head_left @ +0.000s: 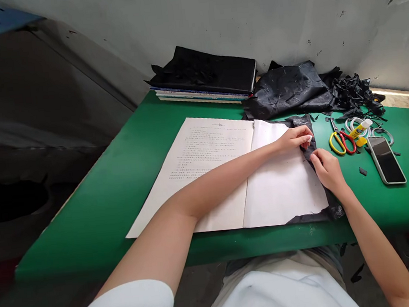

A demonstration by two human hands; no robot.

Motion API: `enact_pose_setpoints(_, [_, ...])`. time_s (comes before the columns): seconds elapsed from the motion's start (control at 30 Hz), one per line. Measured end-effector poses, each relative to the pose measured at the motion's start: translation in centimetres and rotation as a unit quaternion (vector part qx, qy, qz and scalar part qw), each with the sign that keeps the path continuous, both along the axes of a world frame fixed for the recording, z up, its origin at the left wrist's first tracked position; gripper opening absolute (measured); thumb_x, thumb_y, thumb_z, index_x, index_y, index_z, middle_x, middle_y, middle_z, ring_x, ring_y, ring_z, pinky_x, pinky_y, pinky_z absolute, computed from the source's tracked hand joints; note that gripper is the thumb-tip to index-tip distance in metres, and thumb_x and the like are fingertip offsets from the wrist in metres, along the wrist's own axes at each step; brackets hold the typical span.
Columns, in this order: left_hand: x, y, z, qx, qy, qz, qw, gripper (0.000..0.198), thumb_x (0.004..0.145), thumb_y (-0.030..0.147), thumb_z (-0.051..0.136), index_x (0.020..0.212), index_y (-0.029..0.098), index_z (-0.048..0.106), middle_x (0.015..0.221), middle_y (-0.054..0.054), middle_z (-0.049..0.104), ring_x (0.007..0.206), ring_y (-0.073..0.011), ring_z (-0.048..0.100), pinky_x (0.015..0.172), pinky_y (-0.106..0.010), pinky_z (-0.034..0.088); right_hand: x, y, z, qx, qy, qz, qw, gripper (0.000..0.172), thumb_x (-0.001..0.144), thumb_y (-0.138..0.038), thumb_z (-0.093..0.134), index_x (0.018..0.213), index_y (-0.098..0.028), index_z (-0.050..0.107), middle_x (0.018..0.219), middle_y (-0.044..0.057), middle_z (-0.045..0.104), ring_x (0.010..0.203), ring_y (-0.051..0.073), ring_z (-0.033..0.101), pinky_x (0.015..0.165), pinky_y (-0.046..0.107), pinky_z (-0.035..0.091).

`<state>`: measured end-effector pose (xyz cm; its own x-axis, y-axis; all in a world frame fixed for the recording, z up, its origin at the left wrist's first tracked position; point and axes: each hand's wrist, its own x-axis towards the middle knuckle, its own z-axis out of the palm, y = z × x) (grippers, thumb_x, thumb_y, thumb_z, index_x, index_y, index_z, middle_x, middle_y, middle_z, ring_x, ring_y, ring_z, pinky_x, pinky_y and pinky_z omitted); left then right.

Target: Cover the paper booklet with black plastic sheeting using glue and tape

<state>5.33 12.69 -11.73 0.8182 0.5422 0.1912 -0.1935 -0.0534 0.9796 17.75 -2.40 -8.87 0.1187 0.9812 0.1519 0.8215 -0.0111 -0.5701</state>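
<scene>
An open book (211,191) lies on the green table, its left page printed and its right side a blank white sheet. Black sheet material (334,208) with ragged edges shows around the blank side, folded partly over its right border. My left hand (295,138) rests near the upper right corner with its fingers curled in; a small white bit shows at the fingertips, too small to name. Lower down the same border, my right hand (326,168) has thumb and fingers closed at the black sheet's edge.
Scissors with yellow and red handles (343,142), a yellow glue stick (359,131) and a phone (387,160) lie at the right. Behind are stacked books (202,93) under black material, a crumpled black sheet (288,90) and black scraps (356,93) by the wall.
</scene>
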Motion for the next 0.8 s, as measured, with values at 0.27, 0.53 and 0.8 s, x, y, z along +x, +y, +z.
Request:
enact_pose_setpoints(0.27, [0.0, 0.0, 0.2, 0.025, 0.016, -0.003, 1.0, 0.044, 0.081, 0.055, 0.068, 0.091, 0.014, 0.057, 0.076, 0.001, 0.061, 0.068, -0.0101, 0.061, 0.066, -0.025, 0.049, 3.7, -7.5, 0.3, -0.021, 0.132, -0.027, 0.991, 0.051, 0.102, -0.056, 0.022, 0.07, -0.023, 0.044, 0.066, 0.0, 0.047, 0.063, 0.016, 0.044, 0.063, 0.03, 0.036])
enact_pose_setpoints(0.53, [0.0, 0.1, 0.6, 0.027, 0.005, -0.009, 1.0, 0.038, 0.082, 0.049, 0.07, 0.09, 0.014, 0.059, 0.077, 0.001, 0.061, 0.069, -0.0098, 0.06, 0.067, -0.025, 0.049, 1.2, -13.1, -0.1, 0.079, -0.109, 0.047, 0.99, 0.033, 0.093, -0.041, 0.057, 0.073, -0.024, 0.039, 0.063, -0.002, 0.04, 0.06, 0.016, 0.039, 0.055, 0.029, 0.033])
enact_pose_setpoints(0.8, [-0.3, -0.2, 1.2, 0.041, 0.0, -0.02, 0.999, 0.028, 0.087, 0.039, 0.067, 0.091, 0.013, 0.058, 0.076, -0.002, 0.063, 0.072, -0.011, 0.062, 0.07, -0.027, 0.051, -0.9, -13.5, -2.8, 0.201, -0.209, 0.073, 0.954, 0.023, 0.084, -0.008, 0.057, 0.077, -0.025, 0.044, 0.074, 0.003, 0.051, 0.071, 0.018, 0.048, 0.061, 0.031, 0.044])
